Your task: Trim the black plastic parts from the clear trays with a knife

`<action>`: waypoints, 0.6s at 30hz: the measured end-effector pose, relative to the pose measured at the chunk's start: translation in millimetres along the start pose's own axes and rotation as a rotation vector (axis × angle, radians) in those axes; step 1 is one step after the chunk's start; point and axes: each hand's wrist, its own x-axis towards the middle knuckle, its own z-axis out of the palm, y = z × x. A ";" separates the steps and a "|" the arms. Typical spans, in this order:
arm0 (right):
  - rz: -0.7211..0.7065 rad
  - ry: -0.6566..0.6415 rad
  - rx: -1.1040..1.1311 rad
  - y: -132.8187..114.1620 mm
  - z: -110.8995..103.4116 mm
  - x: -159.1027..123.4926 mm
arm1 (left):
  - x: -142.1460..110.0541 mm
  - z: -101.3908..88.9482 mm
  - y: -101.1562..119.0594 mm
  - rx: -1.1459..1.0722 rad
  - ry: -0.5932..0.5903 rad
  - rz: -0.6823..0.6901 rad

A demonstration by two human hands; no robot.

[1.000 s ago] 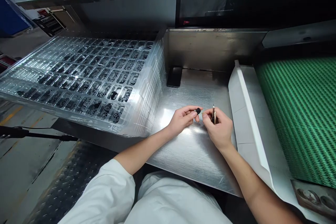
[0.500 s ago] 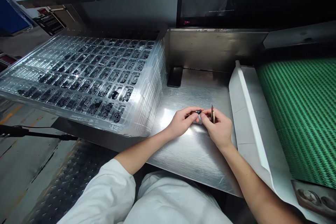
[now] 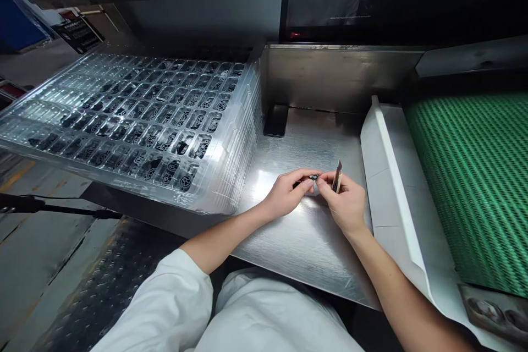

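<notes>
Between my two hands, over the metal table (image 3: 289,256), is a small black part (image 3: 314,177) with a pale greyish piece (image 3: 316,188) against it. My left hand (image 3: 289,192) is closed on the black part, pinching it between thumb and fingers. My right hand (image 3: 344,198) has its thumb and index fingertip at the same part. A utility knife (image 3: 338,177) is also gripped in that hand, its blade pointing up. Fingers hide most of the black part, so its exact kind cannot be told.
At left stands a tall stack of clear plastic trays (image 3: 231,159) with black wheel-like parts in the pockets. A dark phone-like slab (image 3: 275,120) lies at the back. A white guard (image 3: 385,170) and a green conveyor belt (image 3: 478,187) are on the right.
The knife has tilted slightly to the right in my right hand. More of the pale piece shows between my fingertips. Both hands stay nearly in place.
</notes>
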 end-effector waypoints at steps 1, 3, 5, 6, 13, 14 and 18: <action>0.001 -0.002 -0.002 -0.2 0.1 -0.1 | -0.1 0.0 0.1 0.000 -0.002 -0.001; -0.001 -0.007 0.000 -0.9 0.4 -0.2 | -0.3 -0.1 0.2 0.003 -0.002 0.000; -0.007 -0.012 0.005 -1.8 0.9 -0.2 | -0.5 0.1 0.4 0.003 -0.001 0.002; -0.011 -0.013 0.008 -2.3 1.2 -0.1 | -0.5 0.3 0.2 -0.004 -0.001 0.001; -0.026 -0.022 0.046 -4.7 0.6 -1.6 | 4.2 1.4 -8.2 -0.235 0.003 -0.080; -0.028 -0.018 0.051 -4.8 0.2 -1.9 | 5.5 1.0 -9.7 -0.281 -0.001 -0.106; -0.054 0.000 0.069 -3.7 -1.2 -2.3 | 10.0 -2.0 -10.4 -0.436 0.003 -0.188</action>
